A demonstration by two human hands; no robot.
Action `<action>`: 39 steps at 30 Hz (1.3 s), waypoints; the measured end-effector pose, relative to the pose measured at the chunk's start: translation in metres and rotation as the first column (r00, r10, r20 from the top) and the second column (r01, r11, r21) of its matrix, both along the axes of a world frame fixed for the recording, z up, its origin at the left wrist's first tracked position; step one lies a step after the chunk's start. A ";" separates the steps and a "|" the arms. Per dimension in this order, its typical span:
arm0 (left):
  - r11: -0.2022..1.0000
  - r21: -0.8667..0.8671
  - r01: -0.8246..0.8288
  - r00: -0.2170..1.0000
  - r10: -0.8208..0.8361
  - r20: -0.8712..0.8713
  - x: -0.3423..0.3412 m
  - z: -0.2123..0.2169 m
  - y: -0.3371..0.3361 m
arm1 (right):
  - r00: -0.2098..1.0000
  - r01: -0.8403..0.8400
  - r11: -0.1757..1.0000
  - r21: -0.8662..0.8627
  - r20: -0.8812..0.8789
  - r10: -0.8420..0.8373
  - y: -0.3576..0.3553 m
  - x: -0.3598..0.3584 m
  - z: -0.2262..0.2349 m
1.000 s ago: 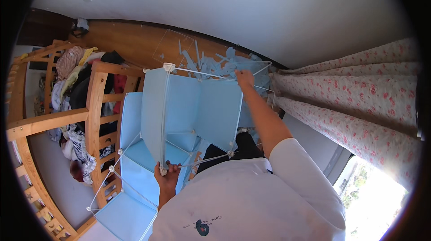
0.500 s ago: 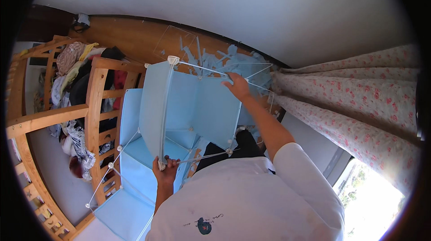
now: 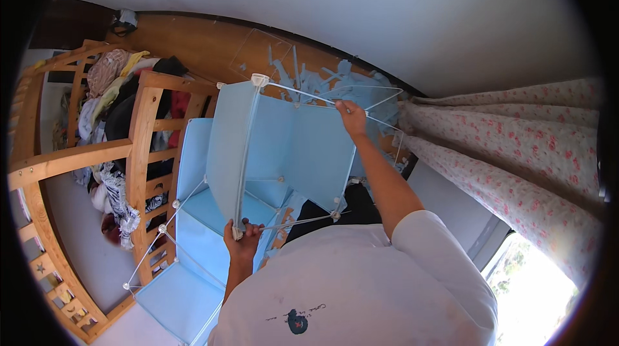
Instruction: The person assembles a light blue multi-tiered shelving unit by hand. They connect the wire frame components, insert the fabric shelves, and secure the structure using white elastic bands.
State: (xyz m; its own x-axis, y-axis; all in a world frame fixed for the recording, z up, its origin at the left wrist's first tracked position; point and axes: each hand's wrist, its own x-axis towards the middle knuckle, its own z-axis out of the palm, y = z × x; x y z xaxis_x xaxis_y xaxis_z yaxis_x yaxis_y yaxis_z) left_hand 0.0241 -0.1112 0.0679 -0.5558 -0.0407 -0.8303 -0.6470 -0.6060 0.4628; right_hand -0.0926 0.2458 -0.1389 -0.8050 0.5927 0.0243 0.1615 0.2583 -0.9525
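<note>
A plain white ceiling [image 3: 361,10] fills the upper part of the view, smooth and matte. Along the right hang long curtains [image 3: 509,146] of cream cloth printed with small pink flowers, falling in soft folds, with bright daylight at a window [image 3: 535,294] low on the right. On the left stands a wooden bunk frame [image 3: 71,159], its rails and slats of pale varnished timber, heaped with crumpled clothes [image 3: 109,88] in mixed colours. Behind it runs a brown wooden board [image 3: 193,43] with a warm, polished grain.

In the middle stands a modular cube shelf [image 3: 277,146]: flat, square panels of light blue plastic, matte and smooth, framed by thin white wire rods joined by round white plastic connectors [image 3: 260,79] at the corners. It rises in front of the person, between the bunk and the curtains; lower cubes [image 3: 193,243] of the same blue step down to the left. Beyond its top lies a jumble of loose pale blue pieces [image 3: 361,81].

The person wears a white cotton shirt [image 3: 361,288] with a small dark print. The right hand [image 3: 351,117], arm stretched out, closes its fingers round a thin wire rod [image 3: 380,98] at the upper edge of the top cube. The left hand [image 3: 242,243], close to the body, is clenched around the lower corner of a blue panel [image 3: 229,146], right at a connector.
</note>
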 end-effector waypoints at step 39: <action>0.999 0.035 0.020 1.000 -0.020 -0.010 -0.005 -0.006 -0.013 | 0.932 -0.219 0.961 -0.166 0.256 0.257 0.034 0.026 0.010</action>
